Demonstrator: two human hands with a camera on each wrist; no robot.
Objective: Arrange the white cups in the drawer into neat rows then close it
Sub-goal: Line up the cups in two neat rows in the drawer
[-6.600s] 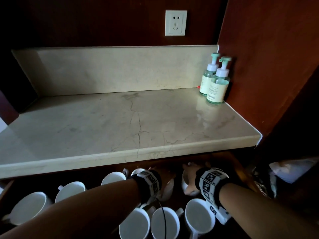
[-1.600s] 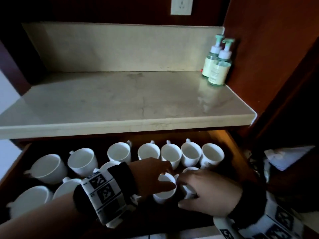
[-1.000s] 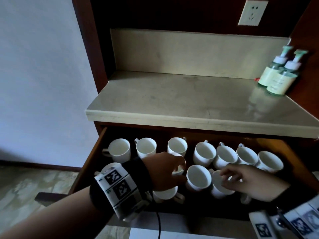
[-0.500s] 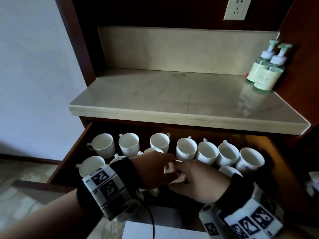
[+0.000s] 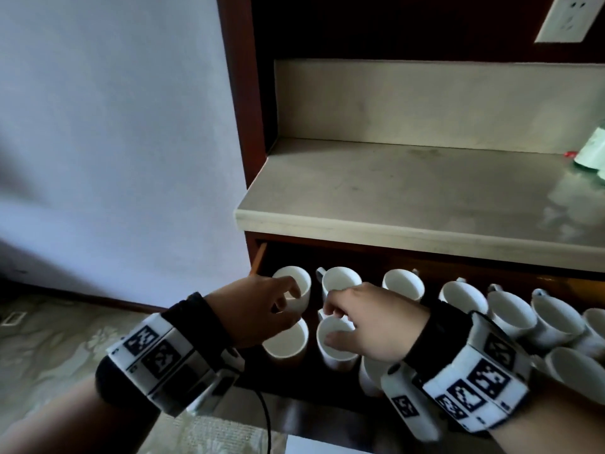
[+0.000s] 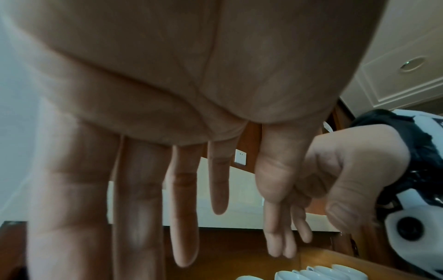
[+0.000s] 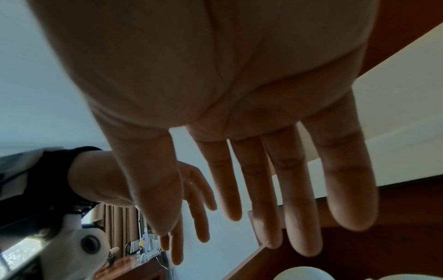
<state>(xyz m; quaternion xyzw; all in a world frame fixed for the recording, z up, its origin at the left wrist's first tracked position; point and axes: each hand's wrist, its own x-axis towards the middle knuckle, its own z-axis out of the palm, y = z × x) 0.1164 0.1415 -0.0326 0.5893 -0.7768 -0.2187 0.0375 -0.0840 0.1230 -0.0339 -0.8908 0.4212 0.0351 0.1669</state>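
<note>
- The drawer (image 5: 258, 257) is seen pulled out beneath the pale stone counter (image 5: 409, 204), with white cups standing upright in it, mouths up.
- A back row of cups (image 5: 461, 294) is set along the rear of the drawer, running from the left wall toward the right; its cups stand just beside one another.
- The left hand (image 5: 258, 312) is held over the drawer's left end. In the wrist view its fingers (image 6: 182, 217) are seen straight and spread, with nothing gripped. In the head view its fingertips are placed at the rim of the back-left cup (image 5: 294, 290); contact cannot be confirmed.
- A front-left cup (image 5: 286, 344) is seen partly covered by the left hand.
- The right hand (image 5: 373, 326) is held just beside the left, over a second front cup (image 5: 337, 339). Its fingers (image 7: 299, 189) are seen extended and relaxed in the wrist view, with nothing enclosed. Whether that cup's rim is touched cannot be told.
- Further cups (image 5: 576, 371) are visible at the front right, behind the right wrist.
- A wall socket (image 5: 568, 18) is mounted above the counter's backsplash.
</note>
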